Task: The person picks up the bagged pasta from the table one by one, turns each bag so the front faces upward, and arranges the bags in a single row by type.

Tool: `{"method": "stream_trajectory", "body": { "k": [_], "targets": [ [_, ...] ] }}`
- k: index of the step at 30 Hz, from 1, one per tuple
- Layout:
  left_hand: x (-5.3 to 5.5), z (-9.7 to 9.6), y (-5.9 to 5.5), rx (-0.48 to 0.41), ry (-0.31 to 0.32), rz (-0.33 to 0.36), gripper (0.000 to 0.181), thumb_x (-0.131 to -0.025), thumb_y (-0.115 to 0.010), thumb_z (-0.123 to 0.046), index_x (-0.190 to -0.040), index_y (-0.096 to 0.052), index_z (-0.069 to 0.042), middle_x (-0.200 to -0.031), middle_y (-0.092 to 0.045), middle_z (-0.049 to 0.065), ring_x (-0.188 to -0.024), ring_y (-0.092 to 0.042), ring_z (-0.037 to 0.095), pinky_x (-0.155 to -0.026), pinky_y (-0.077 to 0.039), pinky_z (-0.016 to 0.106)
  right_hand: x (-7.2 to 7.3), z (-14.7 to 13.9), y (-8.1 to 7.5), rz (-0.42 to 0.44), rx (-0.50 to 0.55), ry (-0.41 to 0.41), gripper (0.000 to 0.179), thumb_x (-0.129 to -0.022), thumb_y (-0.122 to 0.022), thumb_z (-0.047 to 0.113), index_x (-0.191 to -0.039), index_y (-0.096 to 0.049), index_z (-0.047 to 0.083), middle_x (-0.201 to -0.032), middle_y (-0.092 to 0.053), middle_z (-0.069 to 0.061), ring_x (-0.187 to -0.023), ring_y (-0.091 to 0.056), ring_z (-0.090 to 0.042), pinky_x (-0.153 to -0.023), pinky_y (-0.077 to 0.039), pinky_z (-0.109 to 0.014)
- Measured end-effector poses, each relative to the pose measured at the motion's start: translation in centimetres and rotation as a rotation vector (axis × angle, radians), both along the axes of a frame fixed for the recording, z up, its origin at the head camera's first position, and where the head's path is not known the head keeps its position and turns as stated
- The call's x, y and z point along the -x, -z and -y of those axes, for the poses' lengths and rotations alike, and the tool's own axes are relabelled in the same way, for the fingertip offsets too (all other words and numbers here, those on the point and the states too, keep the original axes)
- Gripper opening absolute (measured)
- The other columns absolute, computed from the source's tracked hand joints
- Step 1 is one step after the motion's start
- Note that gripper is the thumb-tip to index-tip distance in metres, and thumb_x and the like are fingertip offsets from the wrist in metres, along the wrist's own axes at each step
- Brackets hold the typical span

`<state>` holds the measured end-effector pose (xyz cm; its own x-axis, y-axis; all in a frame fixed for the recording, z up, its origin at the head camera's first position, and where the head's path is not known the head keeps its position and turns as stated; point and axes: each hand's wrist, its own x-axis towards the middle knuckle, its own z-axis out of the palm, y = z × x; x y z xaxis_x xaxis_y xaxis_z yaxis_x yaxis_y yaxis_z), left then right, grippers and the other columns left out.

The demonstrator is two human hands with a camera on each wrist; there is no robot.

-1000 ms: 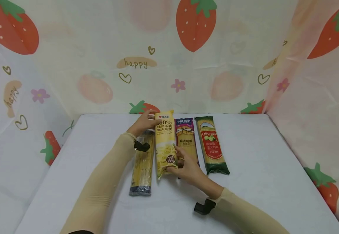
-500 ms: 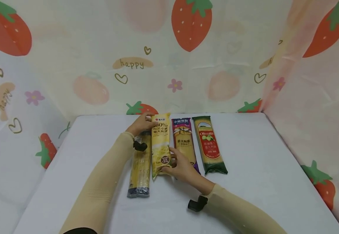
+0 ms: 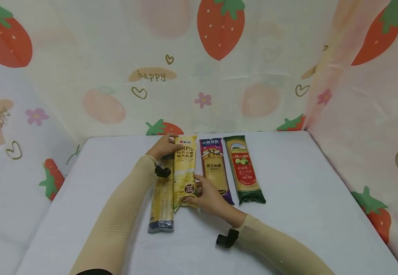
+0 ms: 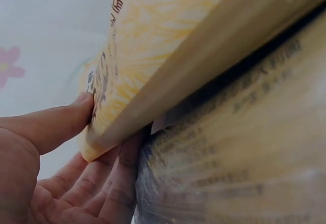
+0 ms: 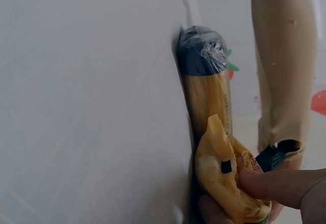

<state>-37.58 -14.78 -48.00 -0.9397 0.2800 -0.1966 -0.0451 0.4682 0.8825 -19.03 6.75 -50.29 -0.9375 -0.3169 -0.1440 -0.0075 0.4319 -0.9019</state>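
A yellow pasta packet (image 3: 184, 168) is held at both ends, beside a clear pasta packet with dark blue ends (image 3: 162, 206) on its left. My left hand (image 3: 164, 147) grips the upper left end; in the left wrist view the thumb lies on the printed face of the yellow packet (image 4: 153, 46) and the fingers are underneath. My right hand (image 3: 211, 196) pinches the lower end; the right wrist view shows its thumb on the crimped yellow end (image 5: 219, 168). The clear packet's dark end (image 5: 204, 53) lies just beyond it.
To the right lie a purple-ended pasta packet (image 3: 215, 172) and a green-ended Olivoilà spaghetti packet (image 3: 244, 170). All rest on a white-covered table (image 3: 305, 214). A strawberry-print cloth (image 3: 271, 57) stands behind and at both sides.
Both hands have shifted the yellow packet a little left, close against the clear packet. A wider gap now separates it from the purple-ended packet. The view has drifted slightly too.
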Motion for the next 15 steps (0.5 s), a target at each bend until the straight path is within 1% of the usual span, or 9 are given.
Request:
{"method": "stream_trajectory", "body": {
  "k": [6, 10, 13, 15],
  "targets": [
    [-0.09, 0.27, 0.03, 0.031, -0.015, -0.008, 0.072, -0.107, -0.069, -0.021, -0.165, -0.033, 0.003, -0.153, -0.047, 0.035, -0.129, -0.061, 0.046, -0.108, -0.054, 0.054, 0.28, 0.29, 0.3, -0.001, -0.002, -0.004, 0.091, -0.094, -0.087, 0.018, -0.167, -0.034, 0.004, -0.148, -0.06, -0.022, -0.132, -0.061, -0.038, -0.103, -0.057, -0.052],
    [0.09, 0.31, 0.11, 0.033, -0.025, 0.008, 0.072, -0.108, -0.069, -0.02, -0.165, -0.032, 0.002, -0.153, -0.048, 0.034, -0.129, -0.062, 0.045, -0.108, -0.054, 0.052, 0.49, 0.42, 0.38, 0.008, -0.001, -0.006, 0.091, -0.094, -0.087, 0.02, -0.167, -0.034, 0.005, -0.149, -0.06, -0.022, -0.133, -0.06, -0.038, -0.104, -0.056, -0.053],
    [0.14, 0.34, 0.07, 0.042, -0.029, 0.011, 0.071, -0.108, -0.068, -0.02, -0.165, -0.032, 0.002, -0.153, -0.048, 0.034, -0.129, -0.062, 0.045, -0.108, -0.054, 0.052, 0.7, 0.49, 0.35, 0.011, -0.014, -0.013, 0.09, -0.095, -0.086, 0.02, -0.167, -0.034, 0.005, -0.149, -0.06, -0.022, -0.133, -0.06, -0.038, -0.104, -0.056, -0.052],
    [0.12, 0.38, 0.01, 0.054, -0.026, 0.007, 0.071, -0.108, -0.068, -0.02, -0.166, -0.031, 0.003, -0.153, -0.048, 0.034, -0.129, -0.061, 0.045, -0.108, -0.054, 0.052, 0.82, 0.52, 0.24, 0.006, -0.04, -0.02, 0.09, -0.095, -0.086, 0.022, -0.167, -0.035, 0.006, -0.148, -0.06, -0.021, -0.133, -0.06, -0.037, -0.103, -0.057, -0.051]
  ]
}}
